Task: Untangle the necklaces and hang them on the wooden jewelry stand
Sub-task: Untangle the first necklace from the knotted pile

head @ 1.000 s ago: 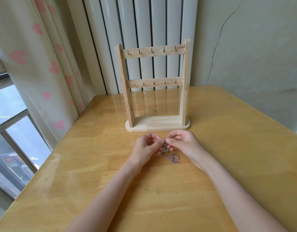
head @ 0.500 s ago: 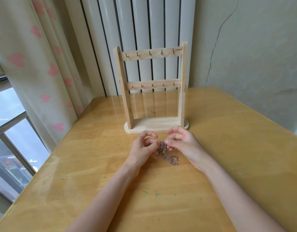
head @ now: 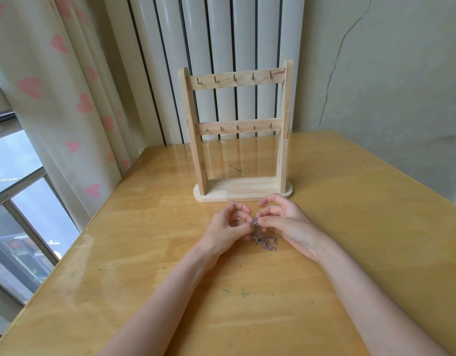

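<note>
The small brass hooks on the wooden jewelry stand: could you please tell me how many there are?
10. Five small brass hooks line the top crossbar of the wooden jewelry stand, and five more line its lower crossbar. All are bare; none appear hidden.

Glossy wood table [head: 376, 227] w/ faint green pen marks [head: 234, 292]. Far wall: white ribbed radiator [head: 221, 34]; cracked pale wall [head: 388, 73] at right. Left: daylit window [head: 13, 181], cream curtain w/ pink hearts [head: 54, 98].

The hands [head: 257, 224] now pinch the tangled necklaces [head: 262, 237] higher off the counter [head: 376, 227]. More chain hangs below than before, at frame centre.
</note>
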Demonstrator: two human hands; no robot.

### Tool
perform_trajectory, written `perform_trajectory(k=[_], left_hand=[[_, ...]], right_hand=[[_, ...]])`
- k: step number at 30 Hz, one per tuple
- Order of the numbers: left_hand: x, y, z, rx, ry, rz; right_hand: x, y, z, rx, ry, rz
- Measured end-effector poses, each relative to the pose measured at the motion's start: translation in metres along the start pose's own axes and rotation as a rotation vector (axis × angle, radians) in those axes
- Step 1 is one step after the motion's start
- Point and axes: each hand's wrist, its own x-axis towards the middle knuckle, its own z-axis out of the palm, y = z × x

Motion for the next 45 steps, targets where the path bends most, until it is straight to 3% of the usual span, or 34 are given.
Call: perform_trajectory(k=[5, 11, 15, 18, 21, 23, 26, 28, 32, 35, 41, 45], left_hand=[[-0.001, 0.008, 0.003, -0.036, -0.006, -0.004], [-0.001, 0.009, 0.004, 0.148, 0.063, 0.143], [0.0, 0.01, 0.004, 0.161, 0.135, 0.117], [-0.001, 0.008, 0.006, 0.243, 0.109, 0.049], [-0.001, 0.005, 0.011, 0.538, 0.114, 0.072], [-0.001, 0.003, 0.012, 0.742, 0.134, 0.128], [-0.001, 0.004, 0.007, 0.859, 0.123, 0.169], [-0.001, 0.007, 0.004, 0.74, 0.134, 0.137], [-0.004, 0.022, 0.004, -0.138, 0.08, -0.203], [-0.003, 0.027, 0.002, -0.442, -0.035, -0.363], [-0.005, 0.023, -0.002, -0.419, -0.08, -0.317], [-0.005, 0.022, 0.006, -0.245, -0.084, -0.225]], right_hand=[[0.0, -0.003, 0.001, 0.228, -0.039, 0.026], [0.001, -0.002, 0.005, 0.039, -0.06, 0.05], [0.002, -0.002, 0.01, -0.291, -0.067, 0.028], [0.004, 0.002, 0.014, -0.646, 0.041, -0.103], [0.006, 0.008, 0.01, -0.981, 0.152, -0.281], [0.007, 0.011, 0.007, -1.038, 0.168, -0.315], [0.005, 0.009, 0.008, -0.855, 0.182, -0.264], [0.003, 0.005, 0.009, -0.642, 0.191, -0.191], [0.001, -0.002, 0.012, -0.292, 0.053, -0.053], [0.002, -0.001, 0.012, -0.285, 0.032, -0.074], [0.001, 0.001, 0.006, 0.056, -0.029, -0.022], [0.001, -0.003, 0.005, 0.28, -0.036, -0.023]])
